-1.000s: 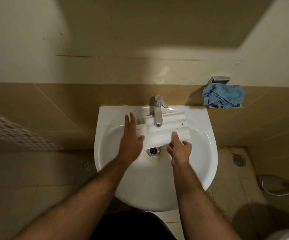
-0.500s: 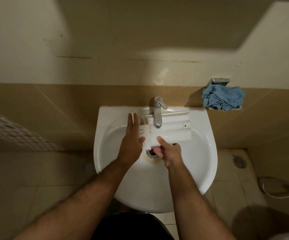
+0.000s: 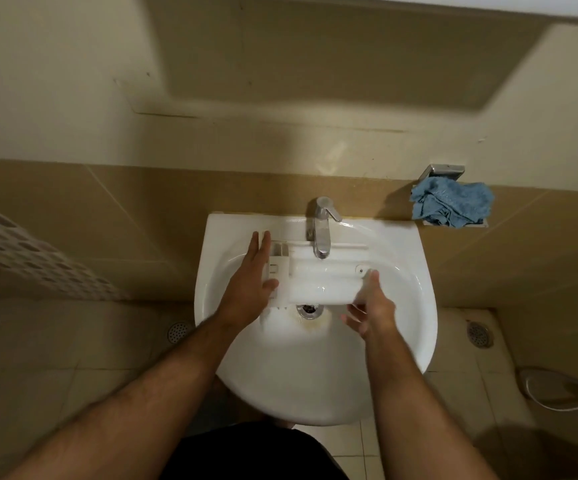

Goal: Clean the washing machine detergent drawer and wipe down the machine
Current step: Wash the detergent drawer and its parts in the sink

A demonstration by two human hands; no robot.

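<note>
You hold a white detergent drawer (image 3: pixel 318 278) crosswise in the sink (image 3: pixel 408 306), center of frame, right under the tap (image 3: pixel 322 230) and above the drain (image 3: pixel 309 309). Your left hand (image 3: pixel 251 289) lies flat against the drawer's left end, fingers straight and pointing up the frame, thumb hooked onto the front edge; grip loose, more pressing than clasping. Your right hand (image 3: pixel 372 311) is at the drawer's lower right corner, blurred; thumb up against the right end, fingers spread and relaxed below it. You can't tell whether it actually clasps the drawer. Water sheen on the drawer's front face; whether the tap runs is unclear. A crumpled blue cloth (image 3: pixel 452 206) sits on a small wall shelf (image 3: pixel 443 171), upper right. A white perforated basket (image 3: pixel 21 251) is at the left edge. Floor drains (image 3: pixel 480 334) show on the tiles at both sides.
</note>
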